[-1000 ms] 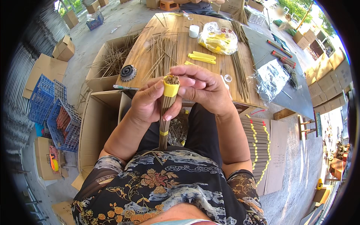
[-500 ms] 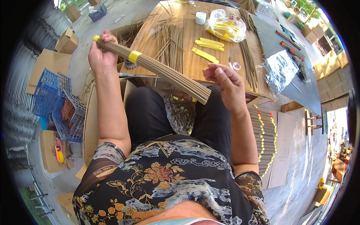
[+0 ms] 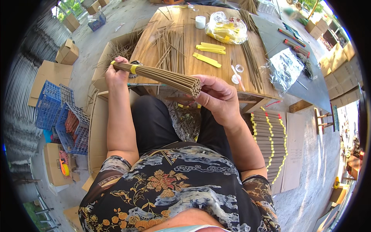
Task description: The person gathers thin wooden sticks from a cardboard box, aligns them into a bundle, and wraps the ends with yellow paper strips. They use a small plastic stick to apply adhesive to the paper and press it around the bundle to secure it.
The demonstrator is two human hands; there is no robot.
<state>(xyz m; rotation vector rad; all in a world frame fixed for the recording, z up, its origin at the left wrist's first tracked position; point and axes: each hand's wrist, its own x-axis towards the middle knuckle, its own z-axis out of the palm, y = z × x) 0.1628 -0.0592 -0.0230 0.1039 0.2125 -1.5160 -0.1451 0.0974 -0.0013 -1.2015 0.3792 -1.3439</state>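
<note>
A bundle of brown incense sticks (image 3: 164,75) slants across in front of me, over my knees and the table's near edge. Yellow paper bands wrap it at the far left end and a little way along. My left hand (image 3: 117,73) is closed around the banded left end. At the other end, the thumb and fingers of my right hand (image 3: 219,96) close on the bundle's edge, where the round stick ends face right. Yellow paper strips (image 3: 210,48) lie on the wooden table (image 3: 150,46) beyond, beside loose sticks (image 3: 172,50).
A plastic bag of yellow strips (image 3: 226,29) and a white jar (image 3: 200,22) stand on the table. Banded bundles (image 3: 266,143) lie in a row on cardboard at right. Blue crates (image 3: 71,127) stand at left. A grey table (image 3: 317,77) adjoins the wooden one.
My right hand has moved left and closed on the bundle's right end. That end has risen and swung toward the left, and my left hand has shifted slightly nearer.
</note>
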